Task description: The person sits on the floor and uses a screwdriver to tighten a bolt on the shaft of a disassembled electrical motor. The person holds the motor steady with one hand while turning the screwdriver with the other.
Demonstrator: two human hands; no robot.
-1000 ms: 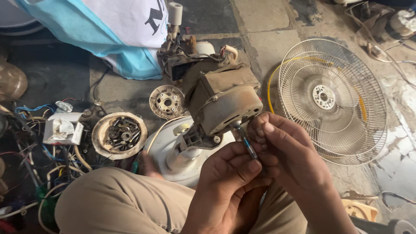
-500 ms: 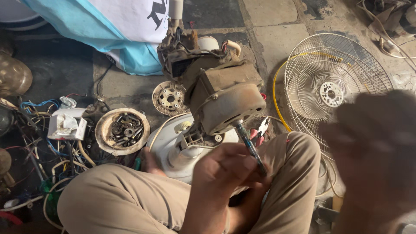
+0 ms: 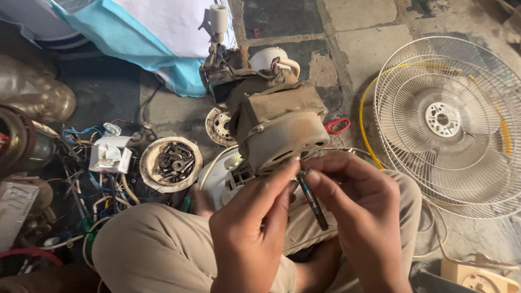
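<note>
A dusty brown fan motor [image 3: 277, 122] stands tilted on a white fan base [image 3: 225, 176] in front of my knees. My left hand [image 3: 252, 228] and my right hand [image 3: 355, 214] meet just below the motor's round face. Between their fingertips they pinch a thin dark metal shaft [image 3: 312, 201], which slants down to the right. Both thumbs and forefingers press on its upper end, close to the motor's lower rim. Wires and a small white spool [image 3: 218, 19] stick up behind the motor.
A wire fan guard [image 3: 445, 122] lies on the stone floor at right, red-handled pliers [image 3: 337, 126] beside the motor. A round dish of screws and nuts [image 3: 172, 163], a metal end plate [image 3: 218, 126] and tangled wires [image 3: 92, 163] lie at left. A blue-and-white cloth [image 3: 157, 38] lies behind.
My right hand, blurred and away at the right half a second ago, has come back onto the shaft beside my left hand. The view has shifted slightly closer to the motor.
</note>
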